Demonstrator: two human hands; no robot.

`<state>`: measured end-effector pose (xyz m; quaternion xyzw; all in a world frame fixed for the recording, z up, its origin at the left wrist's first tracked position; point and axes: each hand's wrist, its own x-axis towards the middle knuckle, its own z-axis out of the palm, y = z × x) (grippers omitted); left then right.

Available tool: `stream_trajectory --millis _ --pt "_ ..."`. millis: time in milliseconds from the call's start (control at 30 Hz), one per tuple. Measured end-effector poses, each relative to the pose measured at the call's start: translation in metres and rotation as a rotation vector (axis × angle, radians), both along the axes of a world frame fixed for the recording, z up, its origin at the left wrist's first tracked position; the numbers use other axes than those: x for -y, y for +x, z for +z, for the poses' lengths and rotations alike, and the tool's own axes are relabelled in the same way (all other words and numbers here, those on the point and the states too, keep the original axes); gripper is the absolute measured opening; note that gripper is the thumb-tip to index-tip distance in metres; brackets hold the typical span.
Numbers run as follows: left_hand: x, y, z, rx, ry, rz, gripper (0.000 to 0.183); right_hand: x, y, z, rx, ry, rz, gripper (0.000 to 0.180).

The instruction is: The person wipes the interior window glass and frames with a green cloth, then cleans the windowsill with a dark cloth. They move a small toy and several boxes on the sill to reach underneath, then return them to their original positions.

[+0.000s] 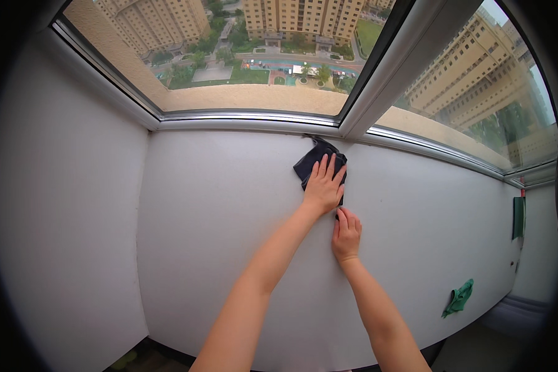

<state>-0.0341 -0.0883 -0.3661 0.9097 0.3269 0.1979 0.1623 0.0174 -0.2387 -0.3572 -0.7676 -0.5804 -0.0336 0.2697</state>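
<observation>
A dark navy cloth (309, 162) lies bunched on the white windowsill (223, 195), with its far corner close to the window frame. My left hand (324, 188) rests flat on the cloth, fingers spread and pointing to the window. Just nearer to me, my right hand (347, 235) has its fingertips closed on a small dark bit at the cloth's near end. Whether that bit belongs to the cloth is hard to see, as my fingers cover most of it.
A crumpled green cloth (458, 298) lies near the sill's front right edge. A dark green flat object (518, 217) stands at the far right end. The metal window frame (251, 122) borders the back, and a white side wall (69, 195) rises at left. Tall buildings show outside.
</observation>
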Motion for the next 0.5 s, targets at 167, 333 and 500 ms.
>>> stream_trajectory --millis 167,333,500 --pt "-0.008 -0.073 0.007 -0.090 0.071 -0.086 0.050 0.005 0.005 0.001 -0.023 0.002 0.018 0.030" --pt "-0.047 -0.239 0.003 -0.287 0.121 0.404 0.053 0.007 0.005 0.002 -0.026 -0.005 -0.002 0.030" --pt "-0.040 -0.350 -0.011 -0.473 0.025 0.960 0.056 0.003 -0.003 0.001 -0.033 0.018 0.013 0.029"
